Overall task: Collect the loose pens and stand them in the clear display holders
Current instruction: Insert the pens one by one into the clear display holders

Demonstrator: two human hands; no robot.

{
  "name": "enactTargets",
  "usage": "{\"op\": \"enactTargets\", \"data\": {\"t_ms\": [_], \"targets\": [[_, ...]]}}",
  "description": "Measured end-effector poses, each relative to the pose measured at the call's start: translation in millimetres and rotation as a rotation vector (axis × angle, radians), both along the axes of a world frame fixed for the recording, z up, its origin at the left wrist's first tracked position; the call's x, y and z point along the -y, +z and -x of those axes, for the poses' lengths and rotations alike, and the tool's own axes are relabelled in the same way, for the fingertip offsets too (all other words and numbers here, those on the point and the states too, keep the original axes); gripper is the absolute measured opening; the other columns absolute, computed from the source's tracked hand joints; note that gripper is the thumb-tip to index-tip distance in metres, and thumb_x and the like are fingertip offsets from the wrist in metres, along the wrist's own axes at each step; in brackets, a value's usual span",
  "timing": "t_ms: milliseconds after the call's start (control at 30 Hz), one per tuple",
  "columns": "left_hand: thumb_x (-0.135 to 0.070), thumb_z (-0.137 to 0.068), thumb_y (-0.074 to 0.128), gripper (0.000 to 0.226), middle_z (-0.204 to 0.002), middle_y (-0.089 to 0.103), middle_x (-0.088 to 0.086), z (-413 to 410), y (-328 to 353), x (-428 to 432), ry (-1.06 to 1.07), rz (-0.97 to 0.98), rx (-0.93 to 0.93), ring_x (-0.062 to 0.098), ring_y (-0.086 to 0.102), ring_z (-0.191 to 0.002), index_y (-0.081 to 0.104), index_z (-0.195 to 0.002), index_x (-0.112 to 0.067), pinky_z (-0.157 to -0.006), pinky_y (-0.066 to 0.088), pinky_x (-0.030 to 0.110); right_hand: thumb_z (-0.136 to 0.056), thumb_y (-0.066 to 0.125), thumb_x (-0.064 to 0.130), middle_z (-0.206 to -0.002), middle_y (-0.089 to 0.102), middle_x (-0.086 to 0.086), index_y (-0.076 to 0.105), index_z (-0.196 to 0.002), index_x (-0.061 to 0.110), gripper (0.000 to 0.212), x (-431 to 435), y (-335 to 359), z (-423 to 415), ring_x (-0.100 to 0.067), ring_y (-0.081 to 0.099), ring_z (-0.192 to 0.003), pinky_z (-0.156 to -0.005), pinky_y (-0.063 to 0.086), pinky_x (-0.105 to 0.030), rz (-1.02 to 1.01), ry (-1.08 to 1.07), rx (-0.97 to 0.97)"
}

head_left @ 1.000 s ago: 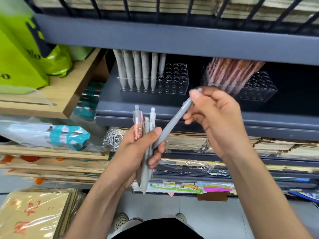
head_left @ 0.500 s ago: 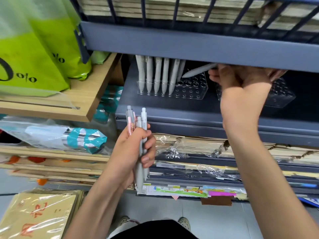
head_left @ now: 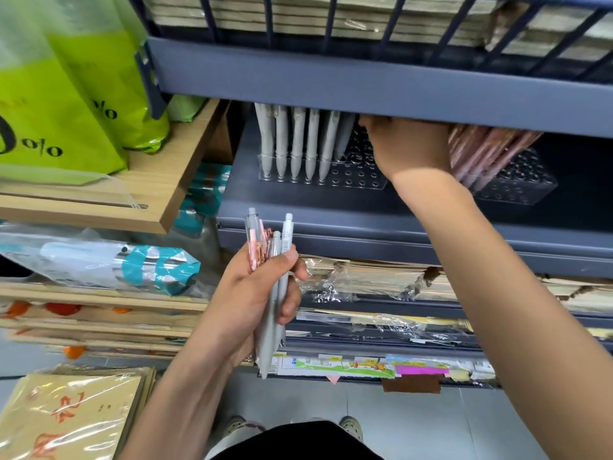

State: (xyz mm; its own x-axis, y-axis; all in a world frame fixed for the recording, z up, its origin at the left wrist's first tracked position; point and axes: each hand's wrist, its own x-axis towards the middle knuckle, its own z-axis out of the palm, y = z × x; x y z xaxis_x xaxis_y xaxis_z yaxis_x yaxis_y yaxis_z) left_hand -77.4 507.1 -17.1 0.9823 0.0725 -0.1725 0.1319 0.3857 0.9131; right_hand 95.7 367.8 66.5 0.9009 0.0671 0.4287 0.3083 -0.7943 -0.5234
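Observation:
My left hand [head_left: 262,293] grips a bundle of loose pens [head_left: 277,257], grey and pink, upright in front of the shelf. On the shelf a clear holder [head_left: 360,179] carries a row of grey pens [head_left: 297,141]. My right hand [head_left: 408,144] reaches in above that holder. Its fingertips, partly hidden by the upper shelf lip, hold the top of a tilted grey pen [head_left: 343,137] whose tip is in the holder beside the row. A second clear holder [head_left: 520,187] to the right holds leaning pink pens [head_left: 481,151].
The upper shelf lip [head_left: 365,84] hangs low over the holders. Green bags [head_left: 66,104] sit on a wooden shelf [head_left: 166,180] at left. Wrapped paper stacks [head_left: 381,280] fill the shelves below, and wrapped packs [head_left: 66,416] lie at bottom left.
My right hand carried one grey pen from the bundle up under the shelf and lowered it into the left holder beside the row. My left hand kept the bundle.

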Motion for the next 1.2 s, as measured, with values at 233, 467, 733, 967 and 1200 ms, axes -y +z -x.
{"op": "enactTargets", "data": {"t_ms": [233,467,733,967,1200], "targets": [[-0.026,-0.087,0.063,0.018,-0.079,0.067,0.011,1,-4,8,0.007,0.017,0.035,0.018,0.052,-0.044,0.068,-0.087,-0.008,-0.040,0.042,0.023,-0.097,0.048,0.034,-0.124,0.064,-0.002,0.064,-0.117,0.018,0.030,5,-2,-4,-0.021,0.051,-0.119,-0.075,0.019,-0.014,0.000,0.101,-0.017],[-0.026,-0.093,0.059,0.033,-0.100,0.074,0.020,-3,-9,16,0.024,0.028,0.034,0.020,0.058,-0.044,0.050,-0.104,0.003,-0.039,0.043,0.023,-0.088,0.064,0.027,-0.078,0.072,-0.001,0.069,-0.085,0.022,0.007,30,-10,42,-0.012,0.063,-0.061,-0.058,0.054,-0.030,-0.516,0.274,-0.241],[-0.029,-0.089,0.064,0.036,-0.103,0.073,0.022,-7,-10,40,-0.082,0.089,0.074,0.027,0.067,-0.052,0.056,-0.109,-0.001,-0.044,0.051,0.028,-0.081,0.074,0.009,-0.067,0.064,-0.004,0.073,-0.092,0.003,0.013,48,-38,67,-0.016,0.040,-0.055,-0.044,0.033,-0.019,-0.581,0.669,-0.751],[-0.032,-0.091,0.061,0.037,-0.093,0.074,0.019,-6,-16,45,-0.082,0.018,0.099,0.023,0.064,-0.049,0.065,-0.101,0.003,-0.037,0.046,0.024,-0.083,0.072,0.008,-0.064,0.064,0.000,0.068,-0.082,0.011,0.005,65,-32,59,-0.010,0.049,-0.050,-0.043,0.039,-0.022,-0.840,0.431,-0.538],[-0.039,-0.093,0.059,0.036,-0.046,0.046,0.010,-5,-20,43,-0.042,-0.025,0.067,0.019,0.036,-0.036,0.074,-0.095,-0.006,-0.037,0.038,0.026,-0.082,0.071,0.005,-0.082,0.069,-0.010,0.069,-0.097,0.008,0.015,61,-38,71,-0.015,0.061,-0.063,-0.055,0.050,-0.024,-0.833,0.642,-0.600]]}}
